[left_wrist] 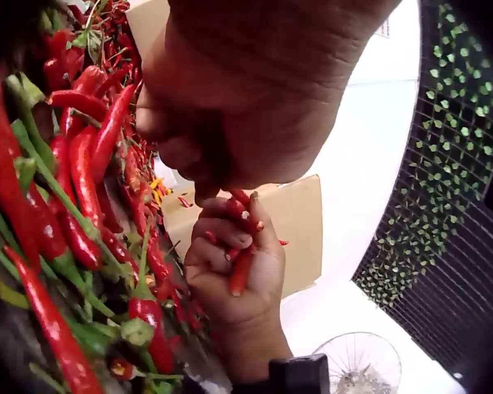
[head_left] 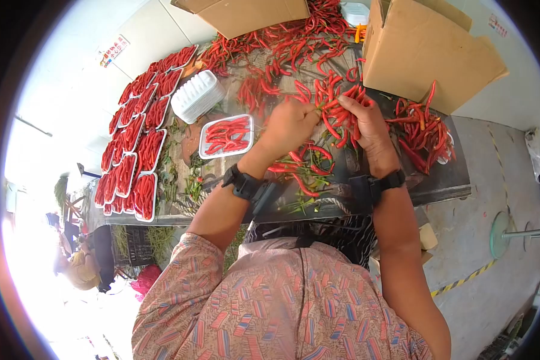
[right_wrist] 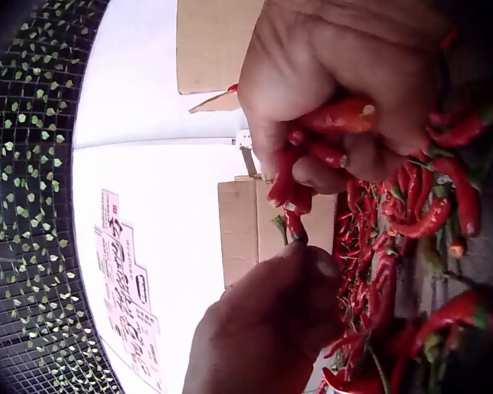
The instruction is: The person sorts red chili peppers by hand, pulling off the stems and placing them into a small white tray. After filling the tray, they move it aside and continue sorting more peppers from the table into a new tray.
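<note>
My right hand [head_left: 373, 129] grips a small bunch of red chili peppers [right_wrist: 338, 116], their cut ends showing between thumb and fingers in the right wrist view. Against it works my left hand [head_left: 287, 126], its thumb and finger pinching the stem end of one chili [right_wrist: 294, 223] in that bunch; a bit of green stem [right_wrist: 280, 228] sticks out beside the fingertips. Both hands are over the table, above loose chilies [head_left: 306, 161] with green stems. Left of the hands lies a white foam tray [head_left: 203, 144] partly filled with red chilies.
Rows of filled chili trays [head_left: 144, 195] cover the table's left side, beside a stack of foam trays [head_left: 193, 99]. A chili heap [head_left: 324, 21] spreads at the back. Cardboard boxes [head_left: 423, 57] stand at the back and right, near another chili pile [head_left: 423, 135].
</note>
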Tool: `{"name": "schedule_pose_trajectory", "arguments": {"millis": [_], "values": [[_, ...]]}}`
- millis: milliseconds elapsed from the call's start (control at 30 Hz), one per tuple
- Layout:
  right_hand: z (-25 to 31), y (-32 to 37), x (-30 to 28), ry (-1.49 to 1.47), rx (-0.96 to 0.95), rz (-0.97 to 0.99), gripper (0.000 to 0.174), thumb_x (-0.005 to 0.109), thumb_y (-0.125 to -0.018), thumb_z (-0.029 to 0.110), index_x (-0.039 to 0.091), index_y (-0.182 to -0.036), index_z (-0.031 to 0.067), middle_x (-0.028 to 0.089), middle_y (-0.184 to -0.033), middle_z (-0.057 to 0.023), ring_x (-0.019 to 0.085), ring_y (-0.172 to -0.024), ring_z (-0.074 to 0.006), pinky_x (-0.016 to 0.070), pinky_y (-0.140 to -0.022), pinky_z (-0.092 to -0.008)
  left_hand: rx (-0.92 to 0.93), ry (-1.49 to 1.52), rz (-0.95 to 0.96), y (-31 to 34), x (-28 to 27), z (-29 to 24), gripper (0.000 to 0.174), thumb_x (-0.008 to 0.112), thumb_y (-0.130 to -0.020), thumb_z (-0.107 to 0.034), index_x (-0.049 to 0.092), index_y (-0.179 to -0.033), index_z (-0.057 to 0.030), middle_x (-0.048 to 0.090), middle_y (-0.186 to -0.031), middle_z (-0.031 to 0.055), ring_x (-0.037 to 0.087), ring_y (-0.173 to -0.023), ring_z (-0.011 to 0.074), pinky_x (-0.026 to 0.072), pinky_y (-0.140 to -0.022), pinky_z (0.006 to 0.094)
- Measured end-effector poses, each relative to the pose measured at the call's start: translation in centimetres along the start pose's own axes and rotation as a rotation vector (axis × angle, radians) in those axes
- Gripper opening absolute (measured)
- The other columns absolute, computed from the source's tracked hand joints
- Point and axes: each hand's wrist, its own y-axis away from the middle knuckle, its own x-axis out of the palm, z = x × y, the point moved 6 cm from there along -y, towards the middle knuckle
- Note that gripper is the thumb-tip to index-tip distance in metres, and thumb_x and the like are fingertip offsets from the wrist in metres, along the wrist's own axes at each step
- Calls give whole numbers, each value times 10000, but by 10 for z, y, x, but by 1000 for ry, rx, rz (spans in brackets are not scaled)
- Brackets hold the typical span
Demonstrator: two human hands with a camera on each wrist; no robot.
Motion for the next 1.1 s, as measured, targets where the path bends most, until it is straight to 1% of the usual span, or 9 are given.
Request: {"name": "schedule_pose_trajectory", "arguments": {"millis": [133,233,300,333,433,633,800,933,1100], "values": [[5,4,8,-6,-111,57,115,662,-885,163,620,-886,55,623,-707,-29,557,-576,-60,432,-477,-214,1,-62,-145,-6,-10,15,286,527,-876,-248,635,-726,-30,590,-641,172,607,-640,326,481,-630,391],[2,-9,-25,-246,-101,-148,146,630,-903,191,605,-873,51,612,-705,-35,545,-591,-84,419,-480,-235,-57,77,46,-1,-24,13,197,581,-853,-207,686,-819,-43,631,-693,140,638,-673,251,499,-657,345],[-4,-18,-38,-306,-89,-116,152,594,-914,214,589,-882,66,570,-701,-19,497,-589,-97,374,-474,-233,165,269,507,19,-9,-22,156,642,-811,-137,705,-928,-57,665,-771,112,649,-732,188,502,-680,319],[-4,-19,-39,-380,-89,-50,140,584,-914,211,583,-886,74,548,-708,-14,478,-594,-98,351,-473,-225,113,255,582,20,-10,-27,252,680,-776,-79,694,-1027,-67,679,-871,119,658,-799,214,510,-716,337],[-9,-21,-38,-478,-67,-13,104,562,-912,195,576,-911,92,498,-728,-1,442,-618,-100,297,-468,-211,241,44,273,-9,-10,-13,190,660,-793,-120,693,-978,-87,682,-884,130,665,-827,260,521,-716,379],[-16,-27,-46,-427,-23,-48,139,554,-917,197,579,-890,63,583,-821,-53,548,-681,-139,337,-459,-213,304,-510,145,-47,36,28,128,640,-783,-200,649,-853,-94,674,-838,138,654,-828,331,516,-688,456],[-18,-26,-41,-412,52,-16,160,551,-919,198,583,-887,44,648,-918,-142,653,-776,-208,388,-440,-202,233,-408,157,-44,31,39,174,648,-767,-199,650,-899,-86,665,-825,147,650,-811,350,514,-696,464],[-17,-23,-39,-443,57,-76,161,557,-911,179,578,-911,20,664,-930,-180,653,-756,-214,398,-438,-206,191,-349,175,-40,27,39,207,659,-770,-218,650,-913,-69,663,-838,154,643,-815,362,515,-715,466],[-23,-32,-45,-424,45,84,190,557,-905,140,562,-969,-39,652,-892,-195,666,-822,-265,463,-478,-239,242,-489,127,-38,32,38,232,667,-779,-248,653,-912,-59,661,-849,172,642,-812,369,511,-708,464]]}}
